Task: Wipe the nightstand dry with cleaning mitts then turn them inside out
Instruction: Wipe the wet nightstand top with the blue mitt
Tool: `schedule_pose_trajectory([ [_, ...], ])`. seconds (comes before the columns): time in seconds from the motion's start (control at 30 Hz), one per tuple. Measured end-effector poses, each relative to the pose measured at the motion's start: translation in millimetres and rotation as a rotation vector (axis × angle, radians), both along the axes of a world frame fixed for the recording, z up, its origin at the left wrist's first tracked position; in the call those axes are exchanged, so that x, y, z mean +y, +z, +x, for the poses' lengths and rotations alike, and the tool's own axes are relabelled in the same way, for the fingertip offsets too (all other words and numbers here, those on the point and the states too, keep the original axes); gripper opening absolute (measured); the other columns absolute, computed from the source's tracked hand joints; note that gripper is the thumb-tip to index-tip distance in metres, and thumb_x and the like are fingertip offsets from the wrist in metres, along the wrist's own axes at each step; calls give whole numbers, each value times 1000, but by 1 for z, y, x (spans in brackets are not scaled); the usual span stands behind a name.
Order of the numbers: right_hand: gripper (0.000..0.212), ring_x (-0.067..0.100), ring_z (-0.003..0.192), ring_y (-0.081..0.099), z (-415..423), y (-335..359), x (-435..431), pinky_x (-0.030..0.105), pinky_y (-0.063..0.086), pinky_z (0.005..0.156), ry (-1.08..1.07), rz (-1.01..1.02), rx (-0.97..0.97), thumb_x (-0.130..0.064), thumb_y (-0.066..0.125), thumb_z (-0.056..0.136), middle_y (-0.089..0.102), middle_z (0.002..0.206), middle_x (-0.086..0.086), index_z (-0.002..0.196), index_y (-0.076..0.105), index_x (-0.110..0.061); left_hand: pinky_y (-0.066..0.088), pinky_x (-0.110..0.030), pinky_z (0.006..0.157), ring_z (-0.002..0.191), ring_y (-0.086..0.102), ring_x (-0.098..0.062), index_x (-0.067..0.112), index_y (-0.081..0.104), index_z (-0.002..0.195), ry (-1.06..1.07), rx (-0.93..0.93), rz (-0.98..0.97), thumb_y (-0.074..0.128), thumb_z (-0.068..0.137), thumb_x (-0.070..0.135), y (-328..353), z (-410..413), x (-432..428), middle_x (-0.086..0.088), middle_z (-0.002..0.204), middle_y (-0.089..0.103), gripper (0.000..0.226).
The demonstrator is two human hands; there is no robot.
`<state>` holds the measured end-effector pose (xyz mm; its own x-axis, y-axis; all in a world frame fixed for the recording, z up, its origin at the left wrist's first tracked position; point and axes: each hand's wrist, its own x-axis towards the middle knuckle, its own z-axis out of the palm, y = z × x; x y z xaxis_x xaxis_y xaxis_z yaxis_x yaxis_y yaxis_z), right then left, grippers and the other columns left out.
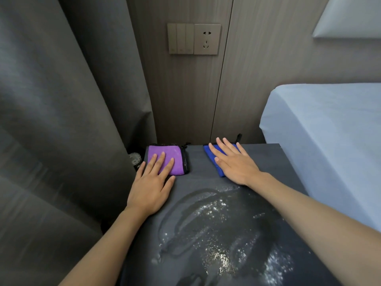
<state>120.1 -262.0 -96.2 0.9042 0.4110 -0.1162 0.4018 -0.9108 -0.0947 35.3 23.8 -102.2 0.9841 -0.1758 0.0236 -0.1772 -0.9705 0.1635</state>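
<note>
Judges the task barely begun. Finds a broad film of water, with droplets and curved streaks, across the near and middle part of the tabletop, none of it dried. Sees neither mitt worn and no hand inside either one. Reckons all of the wiping left to do, and after it the turning inside out of both.

Finds the left hand open, fingers straight and spread, fingertips resting on the near part of the purple mitt, palm on the tabletop. Finds the right hand open likewise, laid flat over the blue mitt and covering most of it.

Places both mitts at the far edge of the tabletop, close to the wall: purple at the far left corner, blue right of centre, well apart with bare surface between. Records the purple mitt as a flat square of plush cloth with black trim along its right side and a small black loop, and the blue as like cloth with a black loop standing up behind it. Cannot tell which way either opening faces.
</note>
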Motion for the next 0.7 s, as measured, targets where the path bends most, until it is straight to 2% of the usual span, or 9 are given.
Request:
schedule_pose_trajectory([
  [0.23,52,10,153,-13,7,2,-45,41,-5,125,-26,-24,-3,-44,9,107,-9,168,-9,157,-7,-41,-2,-39,124,153,-3,-14,37,12,157,-7,-17,-11,2,90,65,-3,3,2,6,167,4,74],
  [0.47,53,14,154,-10,13,1,-95,39,-2,125,-116,-71,-11,-43,7,107,-7,169,-6,157,-9,-38,-2,-38,123,153,-2,-13,37,12,157,0,-17,-7,0,88,67,-2,3,1,6,167,4,76],
  [0.7,55,17,155,-8,8,2,-93,40,-1,125,-245,-52,-24,-41,10,107,-7,169,-1,159,-6,-33,-4,-37,122,153,-4,-13,34,8,158,8,5,8,-4,85,67,2,2,0,6,167,1,81],
])
